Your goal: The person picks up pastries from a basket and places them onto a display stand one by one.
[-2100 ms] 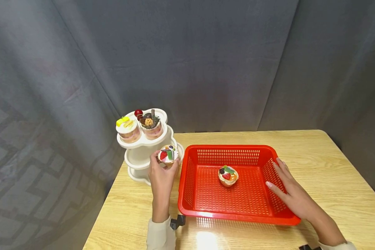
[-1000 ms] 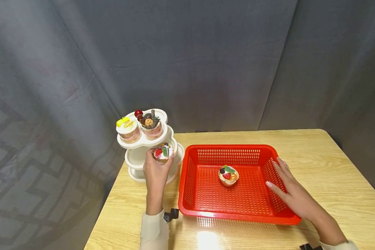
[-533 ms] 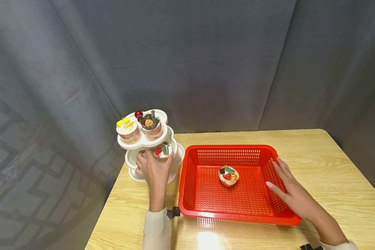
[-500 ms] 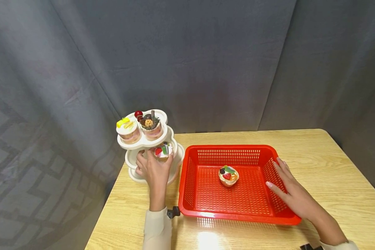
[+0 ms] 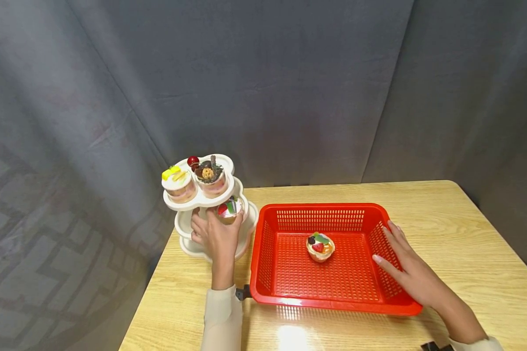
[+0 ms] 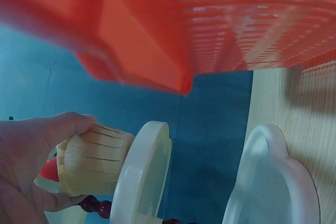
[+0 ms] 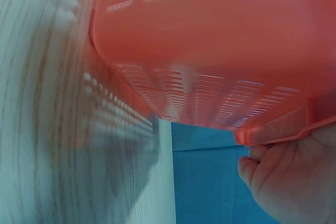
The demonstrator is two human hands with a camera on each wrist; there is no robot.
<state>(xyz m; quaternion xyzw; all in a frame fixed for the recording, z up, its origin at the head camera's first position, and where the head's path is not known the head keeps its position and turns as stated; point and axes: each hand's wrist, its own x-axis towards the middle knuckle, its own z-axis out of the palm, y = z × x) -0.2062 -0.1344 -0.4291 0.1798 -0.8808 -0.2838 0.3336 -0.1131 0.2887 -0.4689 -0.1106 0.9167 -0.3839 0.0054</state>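
My left hand (image 5: pixel 221 238) holds a fruit-topped cupcake (image 5: pixel 230 207) between thumb and fingers at the middle tier of a white three-tier stand (image 5: pixel 184 222). In the left wrist view the cupcake's pleated pale cup (image 6: pixel 94 158) has its base right at the tier's edge (image 6: pixel 137 174). Part of its topping is hidden by the hand. On the right, my right hand (image 5: pixel 415 273) rests over the right rim of a red plastic basket (image 5: pixel 334 306), fingers extended and thumb hanging inside. A second fruit cupcake (image 5: pixel 319 247) sits on the basket's floor.
The stand's top tier bears a yellow-topped dessert cup (image 5: pixel 178 185) and a chocolate-topped dessert cup (image 5: pixel 211 178), with a red cherry-like ball (image 5: pixel 193 161) behind them. A wooden table (image 5: pixel 474 258) carries everything. Grey curtains (image 5: pixel 290 97) hang behind and at the left.
My left hand has carried the cupcake leftward from beside the stand to its middle tier, then slightly farther in. Its outer fingers have spread to the left. The right hand stays on the rim.
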